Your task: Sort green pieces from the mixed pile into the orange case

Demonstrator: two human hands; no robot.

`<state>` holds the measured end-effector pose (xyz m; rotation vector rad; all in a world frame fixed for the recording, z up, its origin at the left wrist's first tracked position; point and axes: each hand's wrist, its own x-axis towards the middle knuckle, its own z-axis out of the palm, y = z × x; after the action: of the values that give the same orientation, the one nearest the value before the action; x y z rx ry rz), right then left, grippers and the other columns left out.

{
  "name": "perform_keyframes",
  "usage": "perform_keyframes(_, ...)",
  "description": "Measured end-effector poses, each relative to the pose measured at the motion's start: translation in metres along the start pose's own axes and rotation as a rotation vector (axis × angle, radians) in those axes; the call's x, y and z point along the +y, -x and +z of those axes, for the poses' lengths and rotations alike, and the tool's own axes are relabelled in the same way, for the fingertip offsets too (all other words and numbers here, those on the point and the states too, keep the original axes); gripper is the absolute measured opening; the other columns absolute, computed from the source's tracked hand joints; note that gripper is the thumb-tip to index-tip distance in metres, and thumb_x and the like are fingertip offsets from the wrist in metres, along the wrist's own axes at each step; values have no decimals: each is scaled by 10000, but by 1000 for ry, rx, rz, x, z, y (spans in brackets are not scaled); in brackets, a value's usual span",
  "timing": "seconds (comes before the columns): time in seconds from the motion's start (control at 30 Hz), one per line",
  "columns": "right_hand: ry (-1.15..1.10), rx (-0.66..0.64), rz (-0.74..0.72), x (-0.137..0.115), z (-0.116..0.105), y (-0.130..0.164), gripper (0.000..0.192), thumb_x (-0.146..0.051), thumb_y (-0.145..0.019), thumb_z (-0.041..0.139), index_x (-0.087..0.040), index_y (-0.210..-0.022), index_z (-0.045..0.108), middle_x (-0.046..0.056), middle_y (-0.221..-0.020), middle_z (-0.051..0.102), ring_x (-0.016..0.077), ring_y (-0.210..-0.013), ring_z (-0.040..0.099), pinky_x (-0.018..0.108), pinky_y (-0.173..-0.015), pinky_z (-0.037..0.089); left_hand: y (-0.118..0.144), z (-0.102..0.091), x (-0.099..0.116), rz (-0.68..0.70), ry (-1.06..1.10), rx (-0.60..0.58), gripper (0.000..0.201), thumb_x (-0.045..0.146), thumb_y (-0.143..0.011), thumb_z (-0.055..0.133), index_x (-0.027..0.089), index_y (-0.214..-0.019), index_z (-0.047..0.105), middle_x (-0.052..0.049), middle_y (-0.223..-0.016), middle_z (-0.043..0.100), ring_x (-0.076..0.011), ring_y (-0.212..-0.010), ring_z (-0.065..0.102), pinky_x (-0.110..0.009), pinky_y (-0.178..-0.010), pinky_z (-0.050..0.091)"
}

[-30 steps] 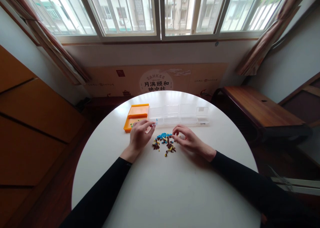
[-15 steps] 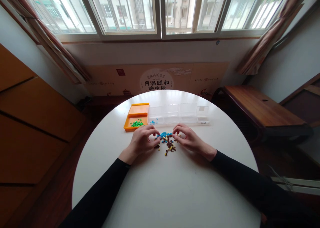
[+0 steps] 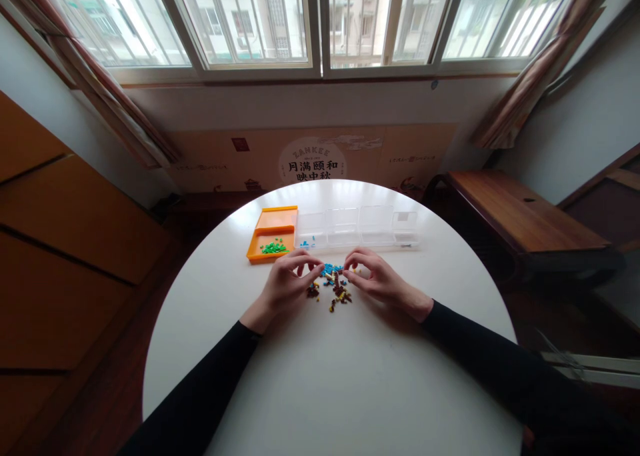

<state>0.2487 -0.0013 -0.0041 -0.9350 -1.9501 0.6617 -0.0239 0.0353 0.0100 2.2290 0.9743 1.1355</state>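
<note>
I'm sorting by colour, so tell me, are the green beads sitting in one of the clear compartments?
No, the green beads lie in the orange tray, left of the clear organizer box.

We see bright daylight pouring in through the windows (image 3: 320,23), which are nearly blown out, and laying a pale glare across the far part of the white table (image 3: 340,376). Shadows are soft, the room's sides dim. Edges bow strongly; the small beads (image 3: 333,286) lack fine detail.
</note>
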Motion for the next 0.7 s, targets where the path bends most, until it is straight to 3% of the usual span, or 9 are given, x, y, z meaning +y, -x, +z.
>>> perform_keyframes(0.1,15,-17,-46,-5,-1,0,16,-251,-1053,735,-251,-1038,728,46,-1029,723,227,-974,683,385,-922,555,1,8,7,-84,199,34,192,391,-976,845,209,-916,862,-43,-818,733,-135,-676,572,-256,-596,478)
perform_keyframes(0.33,199,51,-157,-2,4,1,165,-335,-994,858,-260,-1067,731,38,-1011,760,238,-952,692,409,-920,532,5,21,16,-172,332,43,224,424,-946,884,205,-901,889,-53,-818,749,-123,-650,600,-235,-565,497)
perform_keyframes(0.7,261,109,-300,-7,3,-3,89,-292,-1042,795,-255,-1025,716,33,-954,764,217,-889,711,396,-888,547,6,21,16,-168,340,-73,256,456,-962,865,207,-919,905,-53,-779,742,-115,-630,570,-241,-569,468)
